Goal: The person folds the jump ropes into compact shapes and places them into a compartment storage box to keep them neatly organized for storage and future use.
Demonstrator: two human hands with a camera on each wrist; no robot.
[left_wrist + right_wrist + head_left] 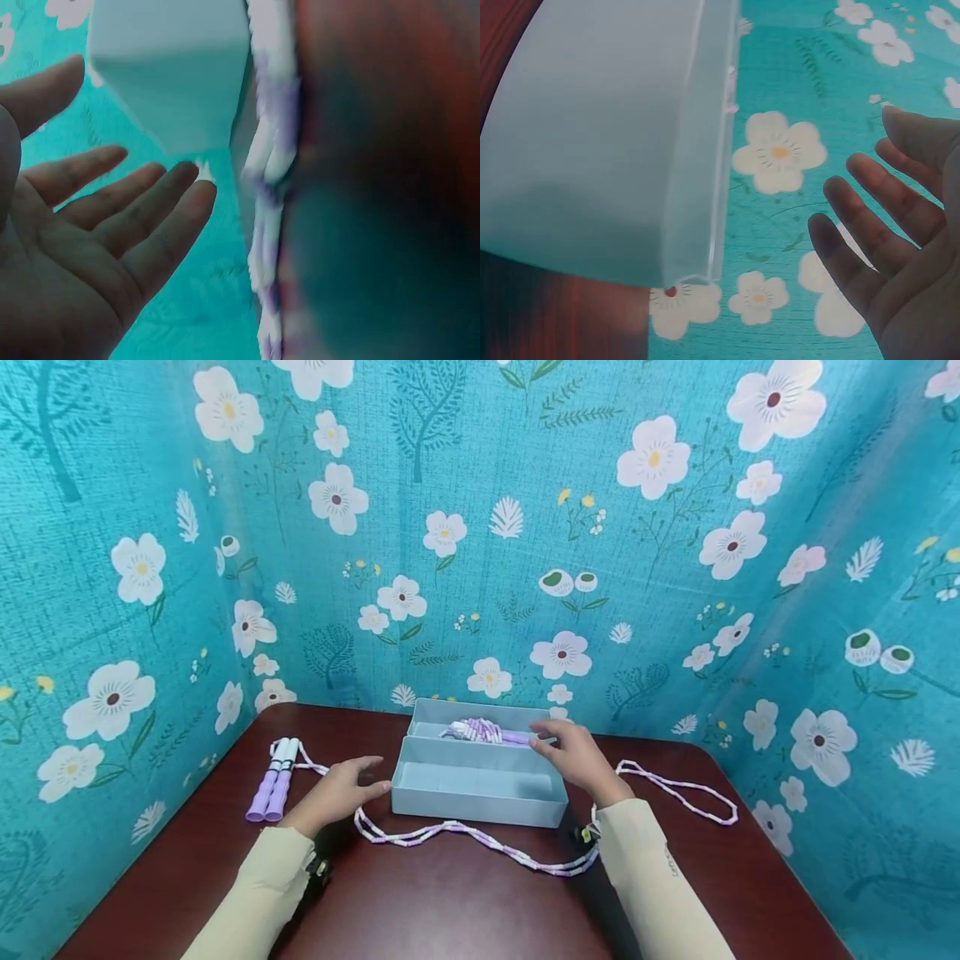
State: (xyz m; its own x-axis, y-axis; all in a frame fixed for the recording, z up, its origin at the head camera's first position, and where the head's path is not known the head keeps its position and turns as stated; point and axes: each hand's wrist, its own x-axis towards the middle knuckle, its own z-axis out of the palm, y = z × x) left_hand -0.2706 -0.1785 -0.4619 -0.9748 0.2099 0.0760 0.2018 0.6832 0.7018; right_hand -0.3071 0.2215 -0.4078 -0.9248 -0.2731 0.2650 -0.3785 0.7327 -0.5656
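Note:
A pale blue-grey storage box (478, 807) with two long compartments stands on the table. Its rear compartment holds a bundled purple-and-white beaded jump rope (480, 731) with a purple handle; the front compartment shows bare. Beside the box's left end is my left hand (341, 791), palm inward and fingers extended, apart from the box in the left wrist view. At the right end my right hand (576, 756) is held with fingers spread; the right wrist view shows a gap between it and the box wall (592, 150). Neither hand holds anything.
A second beaded jump rope (480, 837) runs across the dark red-brown table (442, 910) in front of the box. Its two purple-and-white handles (273, 781) lie at the left, and a loop (697, 810) extends right. Flowered teal cloth (465, 585) hangs behind and at both sides.

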